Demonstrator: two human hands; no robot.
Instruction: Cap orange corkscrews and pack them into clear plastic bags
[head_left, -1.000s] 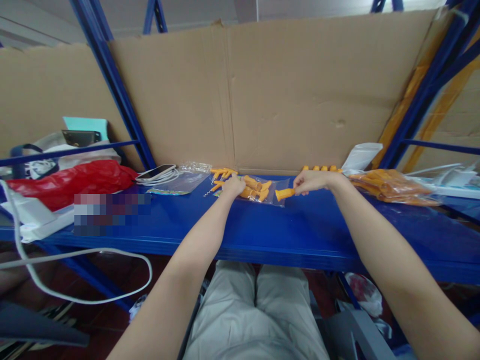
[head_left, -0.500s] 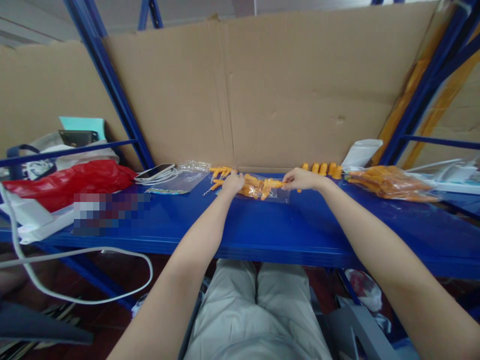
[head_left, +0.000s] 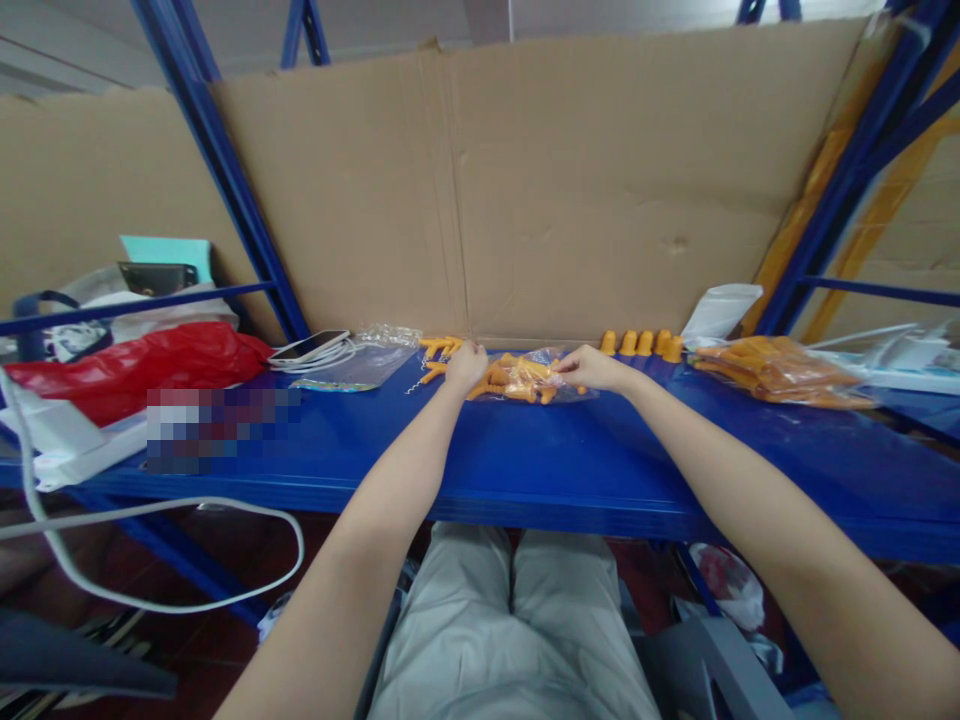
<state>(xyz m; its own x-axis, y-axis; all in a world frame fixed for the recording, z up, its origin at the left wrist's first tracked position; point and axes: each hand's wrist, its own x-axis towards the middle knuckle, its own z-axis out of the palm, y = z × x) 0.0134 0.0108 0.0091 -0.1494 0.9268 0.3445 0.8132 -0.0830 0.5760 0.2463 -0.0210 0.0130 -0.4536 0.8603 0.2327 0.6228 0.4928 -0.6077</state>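
Observation:
On the blue shelf in front of me lies a clear plastic bag (head_left: 571, 394) with several orange plastic pieces (head_left: 525, 376) in and around it. My right hand (head_left: 592, 368) pinches the bag at its right side, its fingertips close to an orange piece. Closed fingers of my left hand (head_left: 466, 368) rest at the left end of the pile; what they grip is hidden under the hand. Just left of it are more orange branching pieces (head_left: 436, 346) with small metal chains (head_left: 415, 385).
Several orange caps (head_left: 641, 343) stand in a row behind my right hand. A bag of orange parts (head_left: 780, 370) lies at the right. To the left are a flat clear bag (head_left: 360, 365), a phone (head_left: 319, 345) with white cable, and a red bag (head_left: 150, 365). Cardboard (head_left: 585, 180) walls the back.
My right hand has moved slightly, its fingers now on the bag. The orange piece that stuck out toward it now lies among the others. My left hand stays nearly in place.

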